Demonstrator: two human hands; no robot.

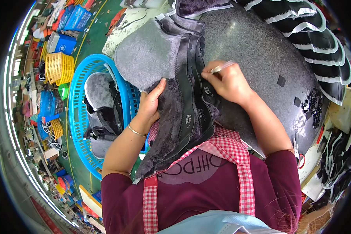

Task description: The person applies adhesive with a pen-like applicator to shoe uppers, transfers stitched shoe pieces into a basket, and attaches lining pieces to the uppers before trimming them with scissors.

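The left hand (pixel 151 103) grips the edge of a stack of fur-lined boot upper pieces (pixel 175 105), thumb on top and the other fingers curled underneath out of sight, so the hand is closed around the fuzzy grey-purple lining. The stack runs from the worktable down over the person's lap, with black outer layers fanned along its right side and small white labels showing on them.

The right hand (pixel 228 82) is closed in a writing hold around a silver marking pen (pixel 221 68), fingers bunched tight about the barrel. The pen's tip touches the black edge of the uppermost pieces, and the heel of the hand rests on the stack.

The dark grey speckled worktable (pixel 257 43) lies beneath the stack. Along its far right edge sits a row of black cut pieces with white trim (pixel 319 43). To the left, beside the left forearm, stands a blue plastic basket (pixel 76 97) holding more grey and black lined pieces (pixel 101 109).
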